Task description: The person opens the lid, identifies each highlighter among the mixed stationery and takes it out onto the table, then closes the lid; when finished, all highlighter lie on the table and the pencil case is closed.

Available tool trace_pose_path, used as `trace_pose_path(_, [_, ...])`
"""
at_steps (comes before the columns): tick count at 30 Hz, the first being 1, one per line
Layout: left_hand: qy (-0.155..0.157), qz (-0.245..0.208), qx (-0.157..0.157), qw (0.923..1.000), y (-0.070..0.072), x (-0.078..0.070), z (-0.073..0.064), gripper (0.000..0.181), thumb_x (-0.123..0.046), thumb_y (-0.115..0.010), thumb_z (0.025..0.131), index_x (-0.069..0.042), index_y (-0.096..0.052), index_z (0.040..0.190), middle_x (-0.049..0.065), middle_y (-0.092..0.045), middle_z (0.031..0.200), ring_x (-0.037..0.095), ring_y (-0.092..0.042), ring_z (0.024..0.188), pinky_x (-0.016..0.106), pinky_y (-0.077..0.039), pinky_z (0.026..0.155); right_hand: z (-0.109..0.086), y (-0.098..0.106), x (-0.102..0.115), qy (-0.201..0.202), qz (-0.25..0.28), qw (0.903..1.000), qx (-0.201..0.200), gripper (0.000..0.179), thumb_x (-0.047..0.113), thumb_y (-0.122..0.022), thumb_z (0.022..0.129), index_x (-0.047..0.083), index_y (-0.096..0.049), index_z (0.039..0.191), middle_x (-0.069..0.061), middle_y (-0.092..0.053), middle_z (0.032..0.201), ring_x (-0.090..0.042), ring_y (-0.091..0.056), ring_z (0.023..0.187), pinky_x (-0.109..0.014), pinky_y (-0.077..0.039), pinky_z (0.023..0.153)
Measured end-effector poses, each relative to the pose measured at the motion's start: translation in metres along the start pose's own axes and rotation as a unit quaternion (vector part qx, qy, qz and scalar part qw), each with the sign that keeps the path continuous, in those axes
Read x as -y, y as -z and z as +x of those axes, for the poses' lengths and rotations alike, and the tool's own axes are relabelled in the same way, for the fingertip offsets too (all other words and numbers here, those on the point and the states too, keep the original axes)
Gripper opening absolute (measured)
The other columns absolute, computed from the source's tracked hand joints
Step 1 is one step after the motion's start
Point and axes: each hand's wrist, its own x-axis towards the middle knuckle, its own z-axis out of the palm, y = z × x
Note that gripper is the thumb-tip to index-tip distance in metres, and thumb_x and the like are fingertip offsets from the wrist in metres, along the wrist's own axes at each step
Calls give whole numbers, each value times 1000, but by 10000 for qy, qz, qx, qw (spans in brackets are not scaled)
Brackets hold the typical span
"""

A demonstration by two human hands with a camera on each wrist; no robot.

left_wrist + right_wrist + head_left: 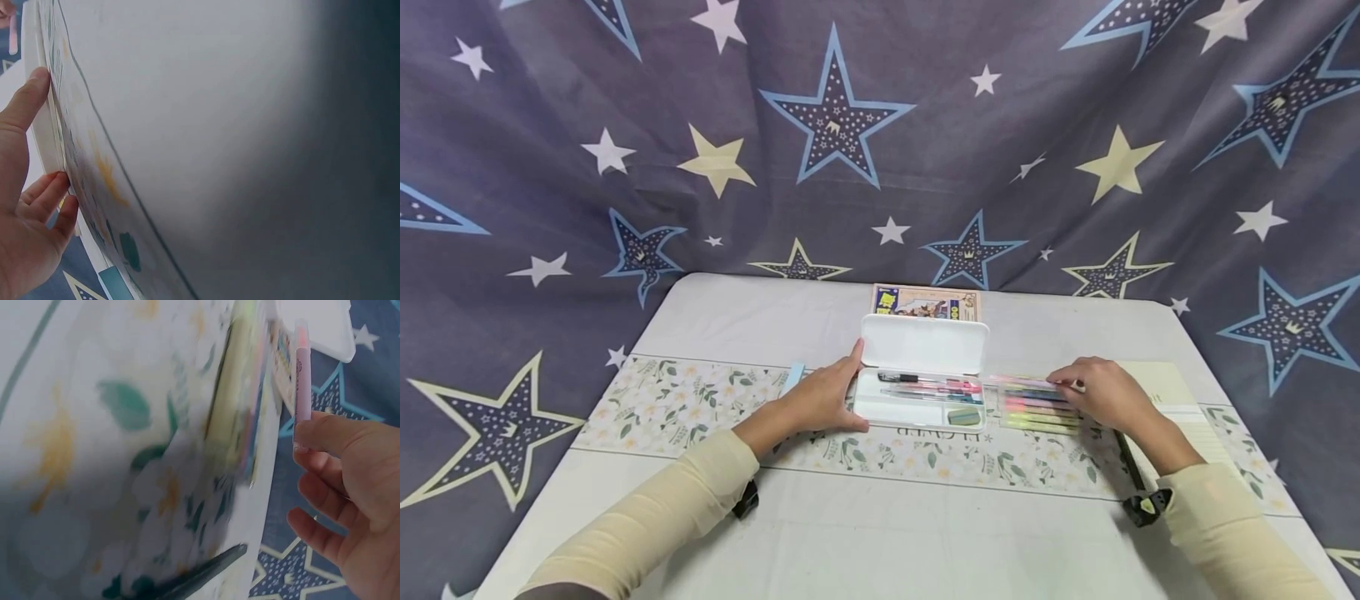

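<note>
A white pencil case lies with its lid raised. Inside are several pens, one with a black cap, and a greenish block in the right compartment. My left hand holds the case's left end, thumb at the front corner and fingers toward the back. Right of the case lies a row of coloured highlighters, seen edge-on in the right wrist view. Above the row's right end, my right hand pinches a pink highlighter between thumb and index finger; its other fingers are loosely bent.
Behind the lid lies a printed picture box or book. A light-blue strip is left of the case. A cream notebook lies under the right forearm, with a dark slim strip along its edge. A flowered runner crosses the white table.
</note>
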Motion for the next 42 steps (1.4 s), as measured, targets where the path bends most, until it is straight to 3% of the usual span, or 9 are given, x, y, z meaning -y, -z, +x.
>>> trace_pose_path(17, [5, 47, -24, 10000, -1, 0, 1, 146, -59, -88, 71, -10, 12, 163, 10, -49, 153, 28, -51, 140, 44, -43, 115, 12, -14, -27, -541, 33, 9978, 374, 16, 10, -74, 92, 11, -81, 106, -10, -78, 98, -30, -72, 88, -47, -59, 73])
trace_pose_path(26, [37, 53, -1, 10000, -1, 0, 0, 146, -59, -88, 71, -10, 13, 163, 11, -46, 155, 28, -48, 144, 44, -41, 117, 18, -18, -32, -732, 98, 9959, 528, 16, 11, -72, 93, 12, -81, 107, -11, -78, 102, -34, -73, 95, -52, -58, 81])
trace_pose_path(34, [123, -2, 21, 9999, 0, -1, 0, 146, -58, -89, 70, -11, 13, 163, 12, -40, 161, 30, -43, 147, 45, -39, 119, 22, -19, -34, -866, 142, 9945, 576, 17, 10, -70, 94, 10, -80, 108, -13, -78, 103, -32, -73, 93, -51, -58, 79])
trace_pose_path(42, [172, -58, 63, 9998, 1, -3, -1, 146, -58, -89, 71, -12, 14, 163, 11, -42, 159, 29, -46, 145, 45, -40, 118, 24, -20, -34, -988, 197, 9920, 766, 19, 9, -67, 96, 11, -79, 110, -14, -77, 108, -35, -72, 99, -53, -57, 82])
